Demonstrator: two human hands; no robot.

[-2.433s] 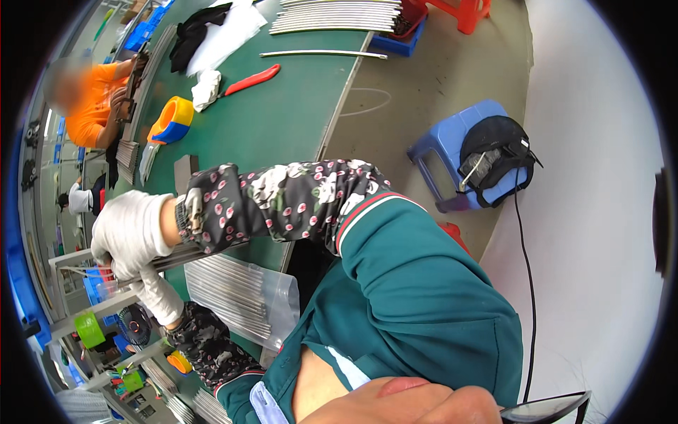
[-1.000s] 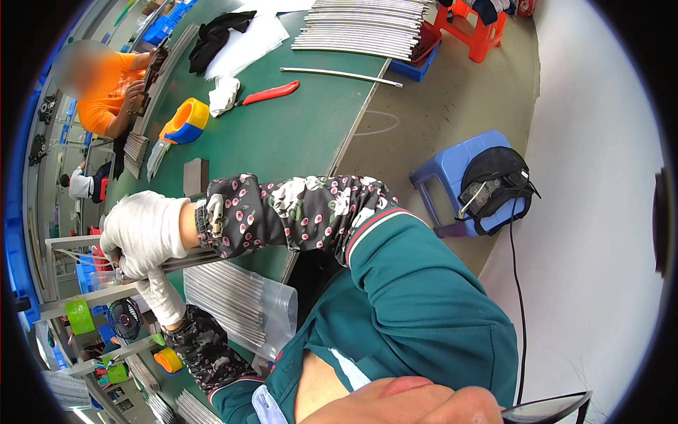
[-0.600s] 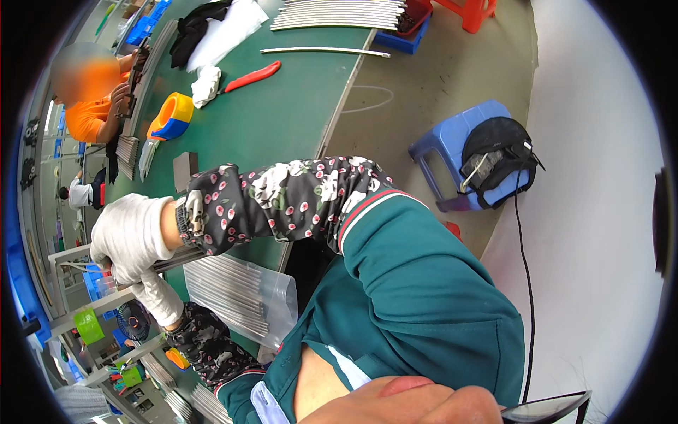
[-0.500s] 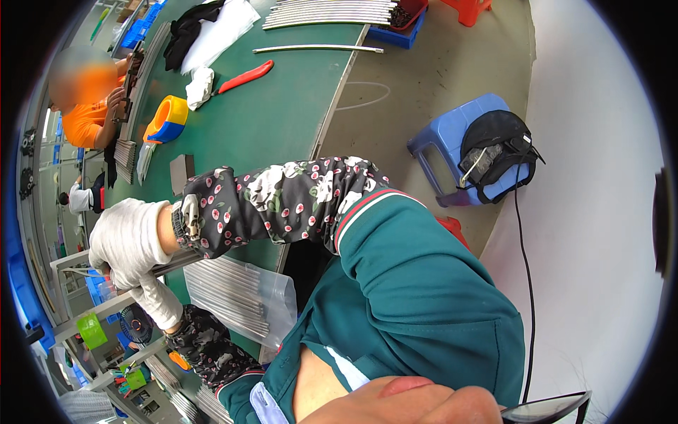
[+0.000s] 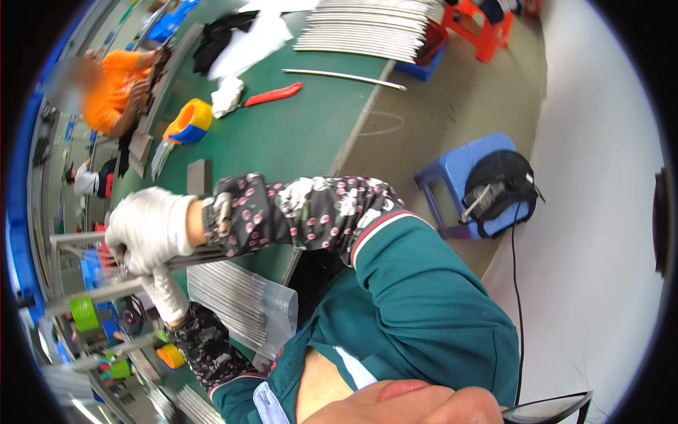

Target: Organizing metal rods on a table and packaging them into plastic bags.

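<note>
Both hands wear white gloves and meet at the left, over the green table (image 5: 304,116). My right hand (image 5: 152,230) is closed, its fingers curled around something small that I cannot make out. Below it and pressed close is my left hand (image 5: 166,293); its fingers are hidden behind the right one. Under my right wrist runs a grey metal bar (image 5: 212,258), partly covered by the flowered sleeve. Beside the hands, a clear plastic bag (image 5: 282,307) on the table holds several thin metal rods (image 5: 229,293).
A grey block (image 5: 199,177), yellow and blue tape rolls (image 5: 187,121), a red-handled tool (image 5: 274,94) and a white cloth (image 5: 227,97) lie farther along. More rods (image 5: 367,28) lie at the top. A blue stool (image 5: 441,166) holds a black bag (image 5: 498,191). An orange-shirted co-worker (image 5: 113,92) works opposite.
The view has shifted, so the table and its contents appear lower and farther right. My hands stay together; the right has turned slightly, showing more of its curled fingers.
</note>
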